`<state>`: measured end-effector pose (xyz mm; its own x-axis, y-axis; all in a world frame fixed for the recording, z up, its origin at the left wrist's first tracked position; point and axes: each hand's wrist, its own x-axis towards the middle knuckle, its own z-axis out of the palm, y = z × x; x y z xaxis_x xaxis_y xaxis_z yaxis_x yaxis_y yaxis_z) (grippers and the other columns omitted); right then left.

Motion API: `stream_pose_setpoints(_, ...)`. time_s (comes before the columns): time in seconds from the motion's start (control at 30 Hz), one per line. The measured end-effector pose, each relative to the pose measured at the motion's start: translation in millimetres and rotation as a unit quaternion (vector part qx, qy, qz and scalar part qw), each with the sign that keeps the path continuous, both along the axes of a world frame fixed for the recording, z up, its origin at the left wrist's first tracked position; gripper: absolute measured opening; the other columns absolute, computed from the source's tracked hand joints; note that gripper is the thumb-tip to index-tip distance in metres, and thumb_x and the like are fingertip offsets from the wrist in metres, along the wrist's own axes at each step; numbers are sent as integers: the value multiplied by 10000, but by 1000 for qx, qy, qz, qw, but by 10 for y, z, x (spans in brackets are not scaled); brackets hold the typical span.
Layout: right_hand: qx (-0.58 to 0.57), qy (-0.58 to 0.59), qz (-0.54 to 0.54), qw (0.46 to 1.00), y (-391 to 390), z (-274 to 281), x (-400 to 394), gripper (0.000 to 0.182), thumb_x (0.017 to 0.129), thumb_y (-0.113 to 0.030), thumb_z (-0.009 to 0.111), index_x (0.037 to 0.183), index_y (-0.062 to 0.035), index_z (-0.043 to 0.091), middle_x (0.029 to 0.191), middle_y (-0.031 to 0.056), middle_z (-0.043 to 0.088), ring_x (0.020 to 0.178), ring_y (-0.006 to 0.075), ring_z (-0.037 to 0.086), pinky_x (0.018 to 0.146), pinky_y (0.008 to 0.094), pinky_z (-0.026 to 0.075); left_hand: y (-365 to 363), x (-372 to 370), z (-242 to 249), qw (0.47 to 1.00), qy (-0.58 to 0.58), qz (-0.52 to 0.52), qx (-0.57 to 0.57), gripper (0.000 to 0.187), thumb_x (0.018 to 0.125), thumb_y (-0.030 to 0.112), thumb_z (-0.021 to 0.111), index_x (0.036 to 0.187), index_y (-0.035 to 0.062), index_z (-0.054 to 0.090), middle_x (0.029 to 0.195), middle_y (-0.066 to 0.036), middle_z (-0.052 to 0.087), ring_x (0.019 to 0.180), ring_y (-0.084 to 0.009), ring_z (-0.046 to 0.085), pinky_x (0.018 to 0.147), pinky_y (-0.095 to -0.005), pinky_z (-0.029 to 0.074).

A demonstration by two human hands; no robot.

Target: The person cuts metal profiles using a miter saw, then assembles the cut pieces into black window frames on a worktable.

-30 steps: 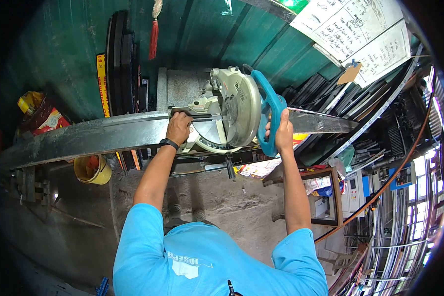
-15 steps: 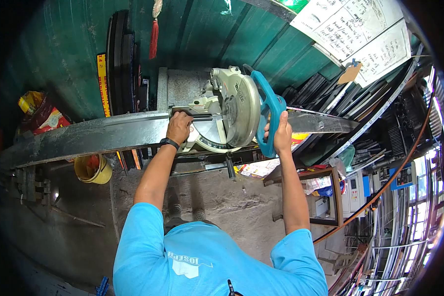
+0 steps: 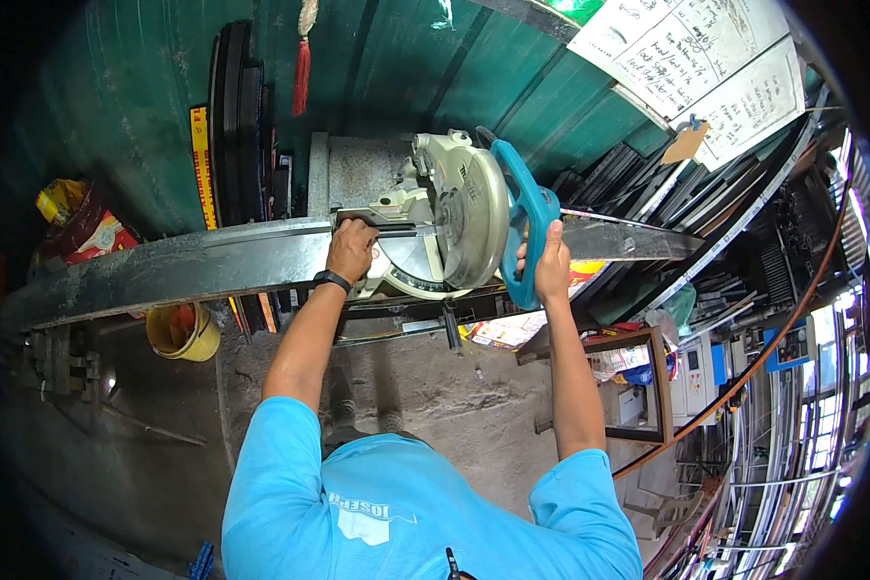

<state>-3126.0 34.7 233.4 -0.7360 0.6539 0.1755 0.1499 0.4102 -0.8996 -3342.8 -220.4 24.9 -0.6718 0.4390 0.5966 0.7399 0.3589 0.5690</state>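
A miter saw (image 3: 469, 208) with a pale body and a round blade guard stands in front of me. My right hand (image 3: 549, 266) is closed round its blue handle (image 3: 522, 217), thumb along the side. Left of the blade, my left hand (image 3: 353, 251) presses with curled fingers on a dark strip-like profile (image 3: 396, 232) against the saw's fence. Much of that piece is hidden under the hand, and the guard covers the blade. Below the hand shows the curved scale (image 3: 416, 282) of the saw's base.
A long metal bench (image 3: 174, 271) stretches left, and another length (image 3: 638, 240) runs right. Dark profiles (image 3: 237, 126) lean on the green wall (image 3: 135, 106). A yellow bucket (image 3: 188, 333) stands below. Offcuts (image 3: 648, 184) crowd the right, under written sheets (image 3: 691, 63). A framed stand (image 3: 659, 387) stands nearby.
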Motion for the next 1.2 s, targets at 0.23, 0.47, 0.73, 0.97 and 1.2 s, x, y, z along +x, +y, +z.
stream_pose_setpoints(0.23, 2, 0, 6, 1000, 13, -27, 7, 834, 1063, -732, 248, 1023, -1, 648, 696, 63, 643, 561, 135, 620, 549, 285, 497, -8, 3, 11, 1000, 0, -5, 0, 151, 829, 10, 687, 943, 65, 769, 928, -119, 659, 942, -356, 605, 849, -456, 522)
stream_pose_setpoints(0.47, -5, 4, 3, 1000, 7, -33, 11, 851, 1065, -724, 267, 1016, 30, 660, 695, 75, 650, 571, 146, 631, 568, 295, 503, -4, -7, -14, 1000, 6, -3, -4, 137, 836, 37, 694, 941, 70, 775, 929, -111, 657, 950, -342, 605, 862, -450, 521)
stream_pose_setpoints(0.73, -8, 8, 4, 1000, 15, -57, 17, 843, 1065, -722, 267, 1014, 24, 654, 700, 76, 651, 570, 141, 629, 563, 289, 501, -13, 6, 18, 1000, -7, -6, -6, 150, 845, 35, 679, 953, 60, 780, 937, -122, 662, 961, -351, 602, 873, -455, 518)
stream_pose_setpoints(0.97, -14, 10, 5, 1000, 30, -79, 13, 838, 1066, -720, 270, 1007, 24, 652, 694, 77, 651, 566, 146, 632, 558, 296, 504, -16, 8, 13, 1000, -3, -5, -2, 154, 839, 31, 680, 953, 55, 781, 944, -129, 665, 959, -354, 605, 872, -458, 520)
stream_pose_setpoints(1.2, -23, -59, 25, 998, 182, 467, -230, 809, 1050, -742, 295, 1024, -10, 639, 712, 87, 659, 553, 167, 638, 532, 322, 530, -13, -14, -13, 1000, 10, -13, -3, 160, 835, 20, 685, 963, 53, 775, 934, -134, 664, 953, -358, 607, 862, -460, 523)
